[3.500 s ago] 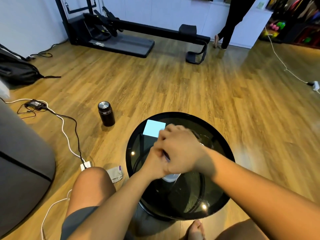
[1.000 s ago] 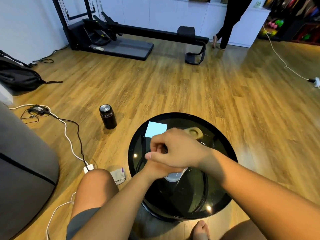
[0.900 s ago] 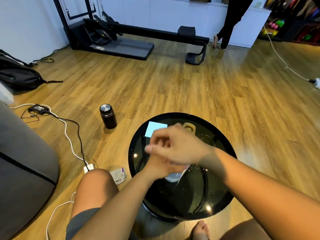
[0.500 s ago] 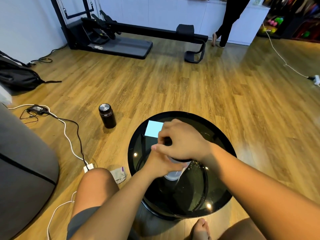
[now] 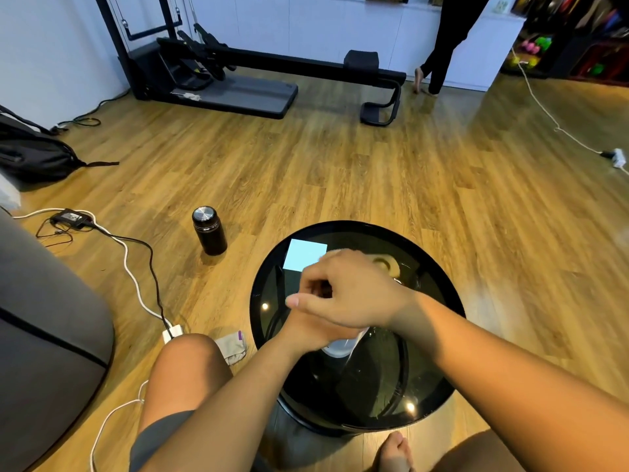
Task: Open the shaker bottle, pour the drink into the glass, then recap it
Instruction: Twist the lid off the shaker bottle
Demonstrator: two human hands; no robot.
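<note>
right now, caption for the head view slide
Both hands, right hand above left hand, work at a shaker bottle on a round black table.

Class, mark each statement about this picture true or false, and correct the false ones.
1. The round black glass table holds a pale blue square card. True.
2. The dark metal-capped flask stands on that table. False: it stands on the wooden floor.
3. The right hand lies over the left hand. True.
4. The translucent shaker bottle lies on the floor. False: it is above the table, under the hands.
</note>
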